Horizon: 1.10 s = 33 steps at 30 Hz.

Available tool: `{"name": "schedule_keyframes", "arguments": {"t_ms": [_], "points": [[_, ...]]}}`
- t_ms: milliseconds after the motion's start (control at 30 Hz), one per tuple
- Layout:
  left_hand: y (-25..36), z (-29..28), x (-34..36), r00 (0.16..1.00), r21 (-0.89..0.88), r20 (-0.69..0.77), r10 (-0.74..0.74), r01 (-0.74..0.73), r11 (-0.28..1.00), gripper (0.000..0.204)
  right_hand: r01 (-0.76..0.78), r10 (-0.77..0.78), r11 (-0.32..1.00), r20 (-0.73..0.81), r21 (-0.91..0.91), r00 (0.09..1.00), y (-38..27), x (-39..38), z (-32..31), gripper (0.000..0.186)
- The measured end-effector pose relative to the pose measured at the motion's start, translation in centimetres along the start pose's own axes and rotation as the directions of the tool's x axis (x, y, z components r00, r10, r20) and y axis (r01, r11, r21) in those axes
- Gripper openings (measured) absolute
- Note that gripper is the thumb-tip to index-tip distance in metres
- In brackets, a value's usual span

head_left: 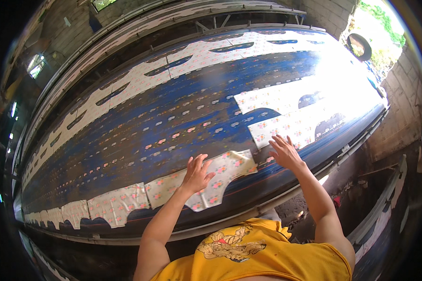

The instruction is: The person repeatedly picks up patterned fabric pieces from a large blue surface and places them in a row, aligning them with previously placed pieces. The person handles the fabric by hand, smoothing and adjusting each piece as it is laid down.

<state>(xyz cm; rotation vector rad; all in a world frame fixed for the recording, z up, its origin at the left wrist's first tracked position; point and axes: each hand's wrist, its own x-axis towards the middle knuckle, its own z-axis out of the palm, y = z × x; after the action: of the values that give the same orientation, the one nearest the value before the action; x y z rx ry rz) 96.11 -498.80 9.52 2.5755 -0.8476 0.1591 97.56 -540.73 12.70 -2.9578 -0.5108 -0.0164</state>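
Note:
My left hand [197, 176] is open, its fingers apart, over a cut piece of cream floral fabric [225, 174] near the front edge of the long table. That piece has curved cut-outs, and its right end looks creased and slightly raised. My right hand [284, 152] is also open, with fingers spread, at the near corner of another floral fabric piece [276, 129] to the right. Neither hand grips anything; whether the fingertips touch the cloth, I cannot tell. Further floral pieces [118, 202] lie in a row along the front edge, left of my left hand.
The long table [173, 110] has a blue and dark, stained surface with rows of small printed motifs. A line of floral pieces [197, 48] runs along its far side. Rails [333, 168] edge the table, and strong sunlight washes out its right end. A tyre [359, 47] hangs by the opening.

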Motion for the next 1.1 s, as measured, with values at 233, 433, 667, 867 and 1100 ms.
{"name": "schedule_keyframes", "arguments": {"t_ms": [233, 433, 667, 867, 1100], "points": [[9.2, 7.3, 12.8, 0.993, 0.002, -0.060, -0.102, 0.102, 0.995, 0.048, 0.183, -0.180, 0.983, -0.099, 0.021, 0.979, 16.7, 3.8, -3.0, 0.041], [14.1, 12.7, 21.8, 0.955, 0.034, -0.216, -0.205, 0.217, 0.975, 0.034, 0.214, -0.213, 0.976, -0.023, 0.044, 0.977, 29.4, 4.6, -4.5, 0.038], [13.3, 15.5, 27.4, 0.873, 0.075, -0.302, -0.382, 0.422, 0.904, 0.015, 0.179, -0.170, 0.961, -0.060, 0.211, 0.984, 37.5, 7.1, -3.9, 0.032], [12.1, 15.7, 28.2, 0.885, 0.080, -0.202, -0.420, 0.442, 0.893, 0.008, 0.178, -0.147, 0.952, -0.140, 0.248, 0.979, 37.7, 9.3, -2.9, 0.016], [12.8, 14.3, 28.8, 0.897, -0.096, -0.125, -0.425, 0.415, 0.905, 0.004, 0.257, -0.248, 0.957, -0.078, 0.132, 0.966, 38.4, 9.7, -2.1, 0.012]]}}
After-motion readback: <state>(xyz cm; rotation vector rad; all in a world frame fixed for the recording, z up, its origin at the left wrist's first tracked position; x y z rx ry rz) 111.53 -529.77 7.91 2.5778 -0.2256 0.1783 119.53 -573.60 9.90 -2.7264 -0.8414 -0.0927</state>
